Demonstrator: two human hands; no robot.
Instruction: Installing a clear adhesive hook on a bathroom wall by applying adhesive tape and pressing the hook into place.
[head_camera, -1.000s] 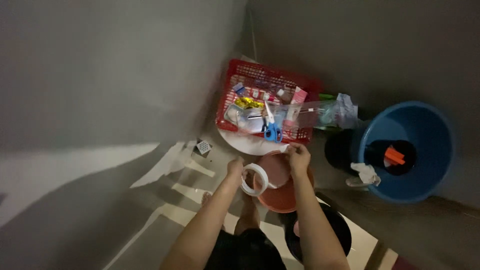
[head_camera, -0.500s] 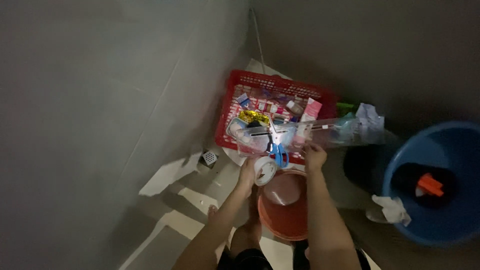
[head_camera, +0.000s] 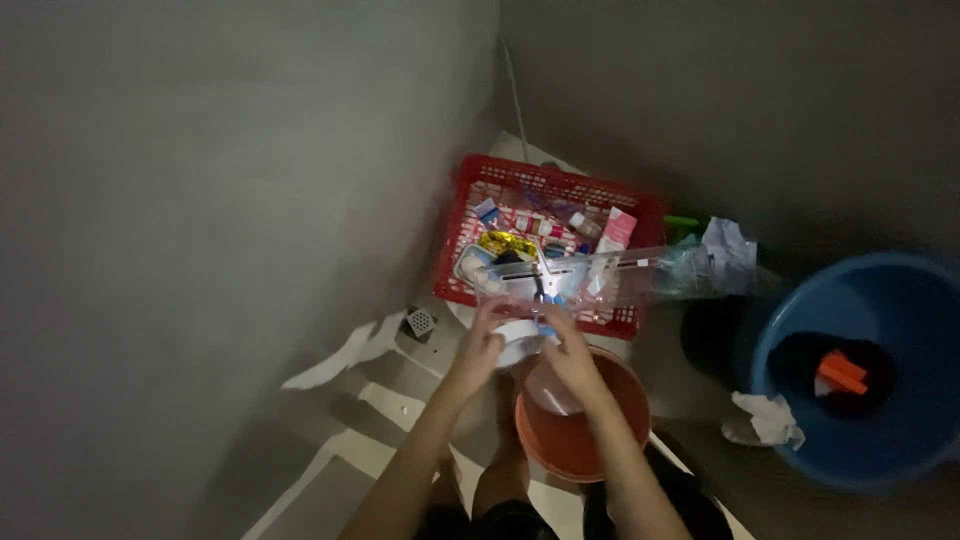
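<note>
My left hand (head_camera: 478, 343) and my right hand (head_camera: 566, 345) meet on a white roll of tape (head_camera: 519, 341), held between them just above an orange bucket (head_camera: 585, 420). The roll is mostly covered by my fingers. Right behind my hands stands a red plastic basket (head_camera: 500, 180) full of small items. A clear plastic box (head_camera: 560, 275) lies across the basket, and blue-handled scissors (head_camera: 545, 290) poke out of it.
A big blue tub (head_camera: 860, 400) with a dark container and an orange object inside stands at the right. A white rag (head_camera: 768, 417) hangs near it. Grey walls form a corner behind the basket. A floor drain (head_camera: 420, 322) sits to the left.
My right hand came off the clear box and moved left onto the tape roll. My left hand stayed on the roll, now lower and closer to the bucket.
</note>
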